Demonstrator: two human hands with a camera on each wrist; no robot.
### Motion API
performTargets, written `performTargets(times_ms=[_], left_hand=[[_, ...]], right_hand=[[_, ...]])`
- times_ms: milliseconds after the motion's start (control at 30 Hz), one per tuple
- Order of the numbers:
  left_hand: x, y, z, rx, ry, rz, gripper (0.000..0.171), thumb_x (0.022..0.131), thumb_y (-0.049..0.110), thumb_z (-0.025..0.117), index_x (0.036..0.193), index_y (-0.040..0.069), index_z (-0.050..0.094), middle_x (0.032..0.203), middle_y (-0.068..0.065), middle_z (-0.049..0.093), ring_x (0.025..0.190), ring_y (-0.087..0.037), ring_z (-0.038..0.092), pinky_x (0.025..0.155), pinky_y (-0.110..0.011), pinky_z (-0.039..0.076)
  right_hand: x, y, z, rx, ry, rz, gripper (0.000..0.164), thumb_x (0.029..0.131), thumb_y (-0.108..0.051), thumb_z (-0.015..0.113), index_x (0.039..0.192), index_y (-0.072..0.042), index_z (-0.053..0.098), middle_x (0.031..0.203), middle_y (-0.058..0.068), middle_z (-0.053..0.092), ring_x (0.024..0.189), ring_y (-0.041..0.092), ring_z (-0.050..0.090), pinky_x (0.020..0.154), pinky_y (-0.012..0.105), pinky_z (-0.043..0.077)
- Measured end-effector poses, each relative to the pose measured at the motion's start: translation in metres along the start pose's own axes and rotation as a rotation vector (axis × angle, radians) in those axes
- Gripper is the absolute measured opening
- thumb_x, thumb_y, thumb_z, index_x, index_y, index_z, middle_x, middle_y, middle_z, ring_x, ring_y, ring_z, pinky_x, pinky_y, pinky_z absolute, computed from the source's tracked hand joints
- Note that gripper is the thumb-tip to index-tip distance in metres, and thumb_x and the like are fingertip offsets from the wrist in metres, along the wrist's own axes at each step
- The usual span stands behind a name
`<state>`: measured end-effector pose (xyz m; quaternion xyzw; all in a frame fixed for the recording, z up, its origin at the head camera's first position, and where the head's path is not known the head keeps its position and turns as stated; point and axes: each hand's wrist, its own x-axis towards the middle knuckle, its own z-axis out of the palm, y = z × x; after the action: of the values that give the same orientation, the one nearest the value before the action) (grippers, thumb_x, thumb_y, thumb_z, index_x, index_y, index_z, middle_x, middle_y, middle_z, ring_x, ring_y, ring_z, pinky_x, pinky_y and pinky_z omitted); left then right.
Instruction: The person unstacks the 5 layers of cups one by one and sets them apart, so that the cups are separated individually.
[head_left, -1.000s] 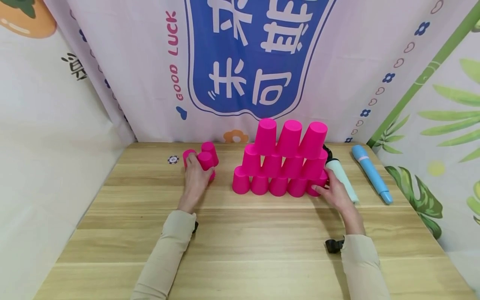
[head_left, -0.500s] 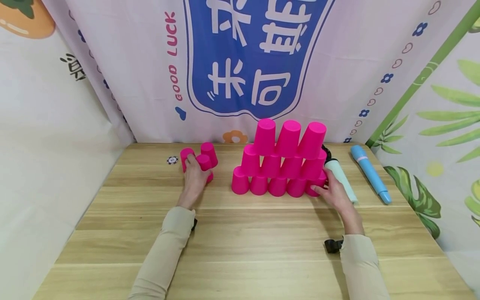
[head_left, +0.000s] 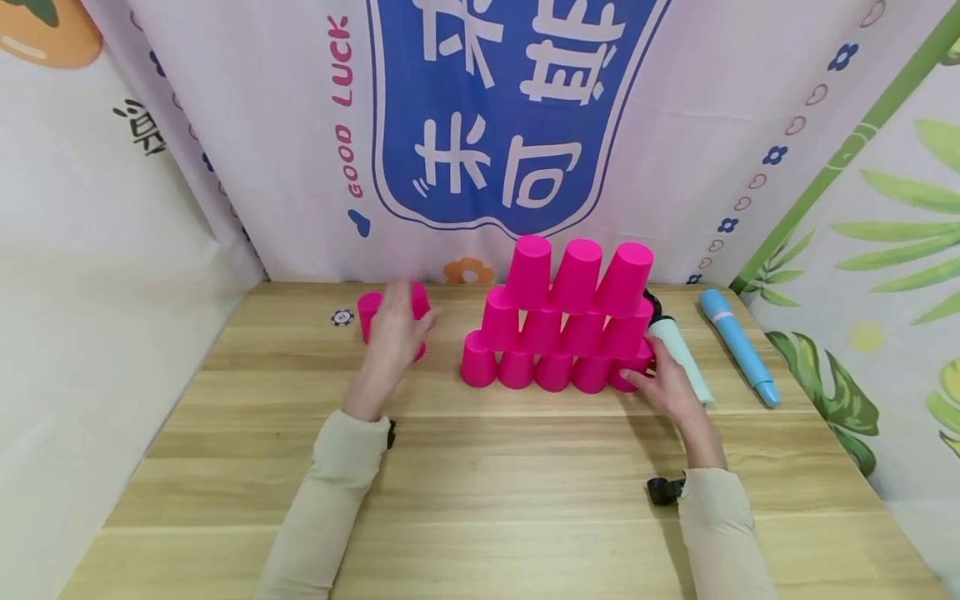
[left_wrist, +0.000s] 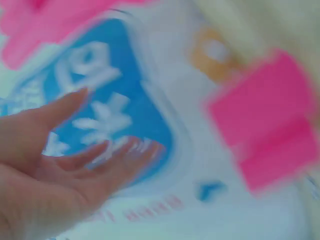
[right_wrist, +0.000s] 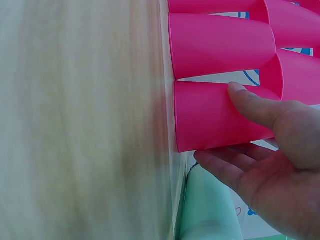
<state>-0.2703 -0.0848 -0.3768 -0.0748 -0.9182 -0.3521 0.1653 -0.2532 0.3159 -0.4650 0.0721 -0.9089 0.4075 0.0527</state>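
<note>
In the head view, a pyramid of upside-down pink cups (head_left: 498,321) stands in three rows on the table. My right hand (head_left: 671,387) holds the end cup (right_wrist: 215,115) of its bottom row, thumb on the near side and fingers round the outer side. My left hand (head_left: 392,342), blurred, hovers over a small group of pink cups (head_left: 367,314) to the left and partly hides them. In the left wrist view that hand (left_wrist: 65,185) has its fingers extended with nothing between them, and two blurred pink cups (left_wrist: 265,110) show beyond the fingertips.
A mint-green cylinder (head_left: 681,354) lies just right of the pyramid, close to my right hand. Farther right lies a thick blue pen-shaped object (head_left: 741,348). A poker chip (head_left: 342,317) is left of the loose cups. A printed cloth (head_left: 300,208) hangs behind the table.
My left hand has let go at the left group of cups; its fingers have straightened and lifted over them. My right hand has stayed at the end cup of the pyramid.
</note>
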Motion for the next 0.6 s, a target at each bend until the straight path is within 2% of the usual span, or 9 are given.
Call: performTargets(times_ms=[133, 267, 400, 600], left_hand=[[0.014, 0.047, -0.001, -0.219, -0.031, 0.178, 0.061, 0.088, 0.021, 0.072, 0.138, 0.001, 0.043, 0.129, -0.017, 0.051, 0.117, -0.031, 0.052, 0.095, -0.042, 0.049], [0.026, 0.076, 0.009, -0.337, -0.092, 0.257, 0.068, 0.086, 0.023, 0.073, 0.143, 0.008, 0.039, 0.135, -0.011, 0.047, 0.121, -0.024, 0.049, 0.094, -0.037, 0.050], [0.033, 0.088, 0.021, -0.374, -0.149, 0.249, 0.075, 0.084, 0.025, 0.075, 0.145, 0.009, 0.035, 0.135, -0.011, 0.047, 0.122, -0.023, 0.048, 0.092, -0.035, 0.051], [0.037, 0.090, 0.035, -0.398, -0.185, 0.186, 0.075, 0.083, 0.021, 0.076, 0.143, 0.008, 0.033, 0.129, -0.012, 0.048, 0.117, -0.024, 0.051, 0.088, -0.034, 0.054]], right_hand=[[0.000, 0.000, 0.000, -0.009, 0.001, 0.006, 0.072, 0.091, -0.009, 0.066, 0.147, 0.003, 0.023, 0.133, 0.032, 0.046, 0.120, 0.048, 0.048, 0.100, 0.055, 0.041], [-0.002, 0.002, 0.000, -0.010, -0.005, 0.007, 0.073, 0.091, -0.012, 0.066, 0.147, 0.003, 0.022, 0.134, 0.031, 0.045, 0.121, 0.048, 0.048, 0.100, 0.055, 0.041], [-0.002, 0.002, -0.001, -0.003, -0.002, 0.002, 0.073, 0.091, -0.011, 0.066, 0.148, 0.002, 0.022, 0.135, 0.031, 0.045, 0.121, 0.048, 0.048, 0.100, 0.055, 0.041], [-0.001, 0.001, -0.002, 0.000, -0.008, -0.009, 0.072, 0.091, -0.010, 0.065, 0.148, 0.003, 0.022, 0.136, 0.031, 0.043, 0.121, 0.048, 0.047, 0.100, 0.055, 0.041]])
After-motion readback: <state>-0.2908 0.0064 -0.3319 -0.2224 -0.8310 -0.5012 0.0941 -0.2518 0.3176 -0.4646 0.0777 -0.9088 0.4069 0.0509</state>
